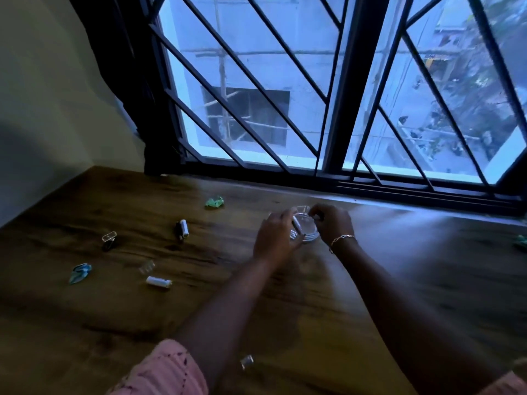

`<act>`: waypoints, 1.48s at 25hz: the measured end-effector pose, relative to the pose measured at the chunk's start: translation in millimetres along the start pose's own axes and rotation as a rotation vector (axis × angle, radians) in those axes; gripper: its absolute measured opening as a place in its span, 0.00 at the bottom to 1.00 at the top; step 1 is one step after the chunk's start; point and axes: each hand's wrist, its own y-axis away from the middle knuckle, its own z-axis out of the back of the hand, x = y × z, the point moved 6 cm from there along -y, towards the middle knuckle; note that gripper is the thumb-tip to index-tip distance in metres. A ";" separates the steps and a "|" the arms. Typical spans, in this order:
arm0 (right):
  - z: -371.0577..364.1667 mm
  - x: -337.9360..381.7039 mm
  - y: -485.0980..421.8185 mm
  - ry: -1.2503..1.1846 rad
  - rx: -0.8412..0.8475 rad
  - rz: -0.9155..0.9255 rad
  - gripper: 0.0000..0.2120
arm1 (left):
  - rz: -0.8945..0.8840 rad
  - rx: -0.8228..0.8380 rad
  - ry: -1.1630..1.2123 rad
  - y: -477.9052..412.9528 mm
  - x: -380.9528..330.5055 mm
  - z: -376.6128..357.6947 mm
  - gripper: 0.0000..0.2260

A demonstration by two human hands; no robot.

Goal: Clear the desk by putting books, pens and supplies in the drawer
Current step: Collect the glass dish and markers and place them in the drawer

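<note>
Head view, dim bluish light. Both forearms reach forward over the wooden worktop (399, 280) and meet at a clear glass dish (310, 235), which sits on the worktop toward the far edge, near the barred window (256, 81). Left hand (274, 238): back of hand up, fingers curled, grip closed on a short white stick (297, 223) that lies slanted over the dish's left side; whether it is a pen, chalk or something else I cannot tell. Right hand (332, 223): wrist bent, fingers hooked down onto the dish's far-right rim, grip narrow and apparently pinching the rim. A gold chain bracelet (342, 240) is on the right wrist; a pink striped sleeve (168, 372) covers the left upper arm at the bottom edge. Loose items to the left of the hands, all lying on the worktop and well apart from one another: a crumpled green wrapper (214, 202) toward the window; a black-and-white piece (182, 230); a binder clip (109, 240); a crumpled blue wrapper (80, 272); a small clear piece (147, 266) just beside a white tube (158, 281) lying on its side. Any print on the tube or the wrappers is too small and blurred to read.
</note>
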 end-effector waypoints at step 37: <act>-75.9 104.9 130.8 -0.089 0.282 0.367 0.11 | 0.489 0.366 -0.034 220.0 84.1 149.0 0.16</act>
